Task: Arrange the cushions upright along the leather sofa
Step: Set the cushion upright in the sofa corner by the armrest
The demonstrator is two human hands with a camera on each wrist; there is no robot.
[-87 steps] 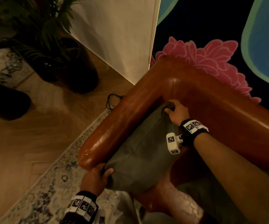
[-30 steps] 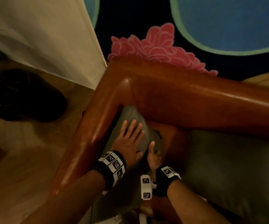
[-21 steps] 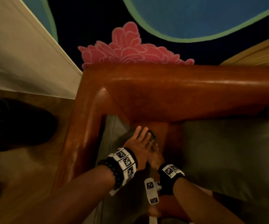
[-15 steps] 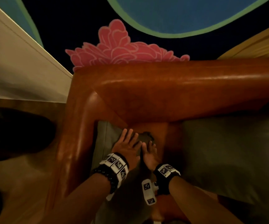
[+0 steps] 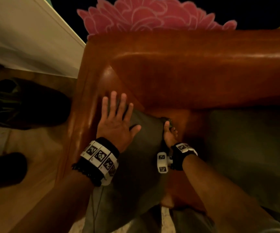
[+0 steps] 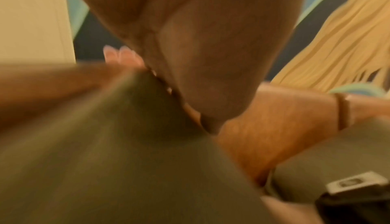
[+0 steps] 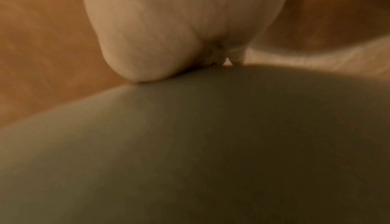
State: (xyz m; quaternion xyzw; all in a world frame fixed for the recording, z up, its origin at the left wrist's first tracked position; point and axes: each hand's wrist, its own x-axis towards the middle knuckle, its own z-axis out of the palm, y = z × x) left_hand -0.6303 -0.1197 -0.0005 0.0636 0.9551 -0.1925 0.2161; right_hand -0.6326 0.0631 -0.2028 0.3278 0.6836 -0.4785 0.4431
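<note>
An olive cushion (image 5: 142, 165) stands on edge in the corner of the brown leather sofa (image 5: 194, 73), leaning against the armrest (image 5: 83, 118). My left hand (image 5: 117, 118) lies flat on its upper face with fingers spread, fingertips reaching the leather. My right hand (image 5: 168, 132) holds the cushion's right top corner, thumb on the near face and fingers behind it. In the left wrist view the cushion (image 6: 126, 161) fills the lower frame, blurred. The right wrist view shows my palm against the cushion (image 7: 211, 144). A second olive cushion (image 5: 246, 148) leans on the backrest to the right.
A cream curtain (image 5: 26, 39) hangs left of the sofa. A dark plant pot (image 5: 31, 106) and another dark object (image 5: 1, 169) stand on the wooden floor (image 5: 40, 148) beside the armrest. A pink flower mural (image 5: 144, 15) is behind the backrest.
My left hand has slid up the cushion towards the armrest corner and spread its fingers. The right hand stays at the cushion's right corner. The view has moved closer.
</note>
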